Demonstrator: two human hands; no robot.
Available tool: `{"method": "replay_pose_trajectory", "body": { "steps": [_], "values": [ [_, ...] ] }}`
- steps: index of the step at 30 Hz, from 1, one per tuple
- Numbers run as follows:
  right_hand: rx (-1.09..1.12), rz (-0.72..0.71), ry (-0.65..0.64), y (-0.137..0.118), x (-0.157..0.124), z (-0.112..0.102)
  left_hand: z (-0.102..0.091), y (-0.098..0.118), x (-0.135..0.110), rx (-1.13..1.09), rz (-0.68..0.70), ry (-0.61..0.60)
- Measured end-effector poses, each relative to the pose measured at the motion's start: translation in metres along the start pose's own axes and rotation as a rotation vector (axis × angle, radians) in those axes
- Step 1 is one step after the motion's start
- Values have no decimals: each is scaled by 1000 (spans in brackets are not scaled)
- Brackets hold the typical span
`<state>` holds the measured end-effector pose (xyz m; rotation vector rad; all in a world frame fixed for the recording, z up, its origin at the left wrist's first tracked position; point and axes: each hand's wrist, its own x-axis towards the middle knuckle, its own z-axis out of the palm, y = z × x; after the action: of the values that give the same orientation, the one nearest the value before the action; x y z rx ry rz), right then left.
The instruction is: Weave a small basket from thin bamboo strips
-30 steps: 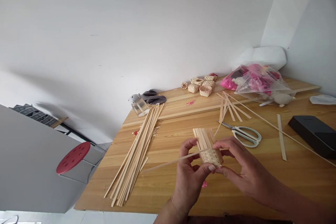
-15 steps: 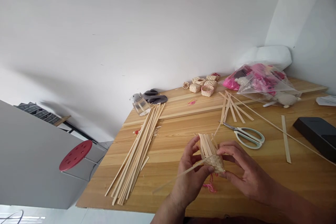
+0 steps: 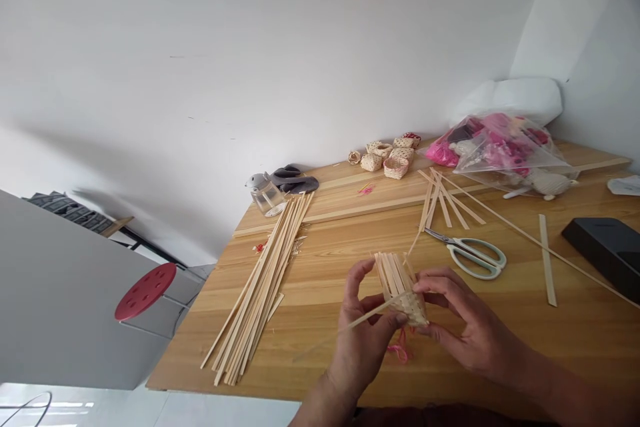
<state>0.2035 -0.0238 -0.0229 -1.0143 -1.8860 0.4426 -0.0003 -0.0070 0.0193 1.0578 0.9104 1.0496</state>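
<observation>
Between my two hands is a small, partly woven basket point(image 3: 409, 309), its lower part plaited and its upright strips bunched at the top. My left hand point(image 3: 364, 327) grips its left side, thumb on the weave and index finger bent near the strip tops. At the right, my right hand point(image 3: 465, 317) pinches the basket with fingertips above and thumb at the bottom corner. A long thin strip point(image 3: 367, 315) runs out from the weave across my left hand. Pink string point(image 3: 399, 349) shows below the basket.
A bundle of wooden strips point(image 3: 263, 287) lies left on the table. Scissors point(image 3: 477, 257) and fanned strips point(image 3: 443, 203) are beyond my right hand. Finished small baskets point(image 3: 395, 167), a plastic bag point(image 3: 505, 147) and a glass jug point(image 3: 267, 197) stand near the wall. A black box point(image 3: 603, 253) sits right.
My left index finger has lifted a little away from the strip tops. Both hands keep hold of the basket, and the view has shifted slightly.
</observation>
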Motion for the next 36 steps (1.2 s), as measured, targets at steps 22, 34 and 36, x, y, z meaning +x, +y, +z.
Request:
{"method": "replay_pose_trajectory", "body": {
  "steps": [22, 34, 36],
  "values": [
    [-24, 214, -8, -13, 17, -26, 2, -12, -2, 201, 74, -12],
    [-30, 263, -90, -19, 61, -20, 1, -10, -7, 271, 129, -89],
    [-14, 307, -118, -22, 62, -19, 1, -10, -7, 238, 119, -102]
  ]
}}
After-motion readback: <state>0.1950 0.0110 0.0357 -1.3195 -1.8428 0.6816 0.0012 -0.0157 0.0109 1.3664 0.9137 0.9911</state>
